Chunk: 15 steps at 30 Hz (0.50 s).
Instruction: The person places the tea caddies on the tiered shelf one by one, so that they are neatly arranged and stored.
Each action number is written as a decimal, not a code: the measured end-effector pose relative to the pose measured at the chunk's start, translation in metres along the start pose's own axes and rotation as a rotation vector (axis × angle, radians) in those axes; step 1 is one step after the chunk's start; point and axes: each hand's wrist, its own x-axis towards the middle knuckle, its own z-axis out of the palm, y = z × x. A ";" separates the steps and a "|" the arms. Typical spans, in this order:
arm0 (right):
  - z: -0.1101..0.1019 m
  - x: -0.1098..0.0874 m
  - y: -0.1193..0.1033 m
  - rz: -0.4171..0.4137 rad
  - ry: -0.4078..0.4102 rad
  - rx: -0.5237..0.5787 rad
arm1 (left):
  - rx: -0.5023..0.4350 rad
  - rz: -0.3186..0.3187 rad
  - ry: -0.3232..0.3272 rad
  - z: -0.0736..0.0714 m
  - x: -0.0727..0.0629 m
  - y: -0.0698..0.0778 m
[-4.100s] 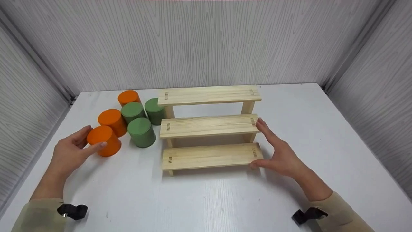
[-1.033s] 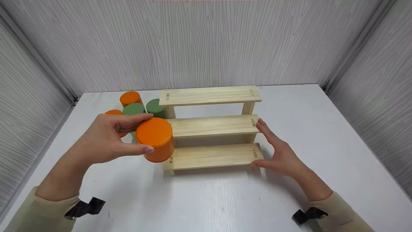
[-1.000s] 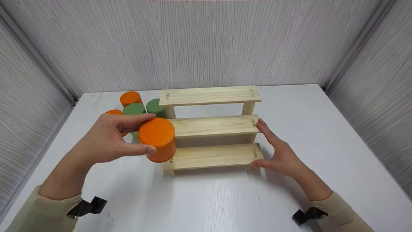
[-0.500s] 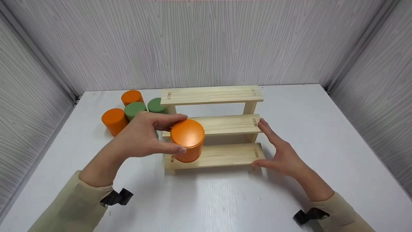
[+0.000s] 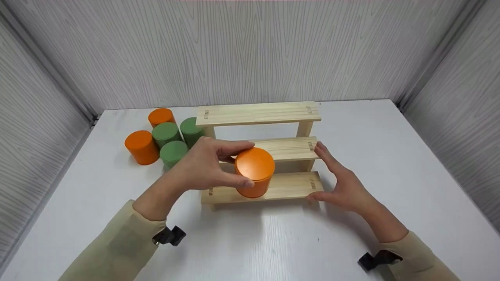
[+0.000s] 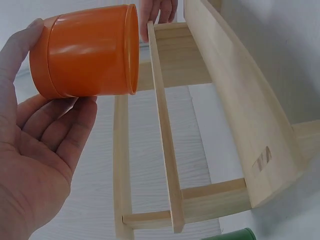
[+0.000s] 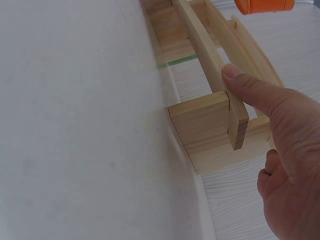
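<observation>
My left hand [image 5: 203, 166] grips an orange round lidded tin [image 5: 255, 169] by its sides, thumb in front and fingers behind. In the left wrist view the tin [image 6: 87, 52] is clear of the wooden boards, its bottom rim pointing at them. A three-tier stepped wooden shelf [image 5: 259, 113] stands on the table, and the tin overlaps its lower two tiers in the head view. My right hand [image 5: 343, 185] is at the shelf's right end, its fingers extended to the middle tier. In the right wrist view the thumb of this hand [image 7: 295, 120] touches the bottom board's edge.
Left of the shelf stand two more orange tins, one nearer [image 5: 142, 147] and one farther back [image 5: 161, 116]. Several green tins [image 5: 166, 132] cluster beside them, one close against the shelf's left end. Pale wood-grain panels [image 5: 250, 50] enclose the white table [image 5: 273, 242].
My left hand took the nearest orange tin from the left group, lifted it and carried it right, in front of the shelf. My right hand stays at the shelf's right end.
</observation>
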 end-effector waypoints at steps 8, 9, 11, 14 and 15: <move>-0.001 0.000 -0.001 0.007 0.001 0.003 | -0.030 0.003 0.002 0.021 0.015 -0.008; -0.001 0.000 -0.001 0.011 0.001 0.004 | -0.029 0.004 0.001 0.023 0.017 -0.009; -0.001 0.000 -0.001 0.016 0.000 0.005 | -0.040 0.005 -0.004 0.028 0.021 -0.010; -0.001 0.000 -0.001 0.020 -0.001 -0.005 | -0.073 0.003 -0.012 0.036 0.026 -0.013; -0.002 0.000 -0.001 0.020 -0.002 -0.006 | -0.082 0.004 -0.014 0.038 0.028 -0.014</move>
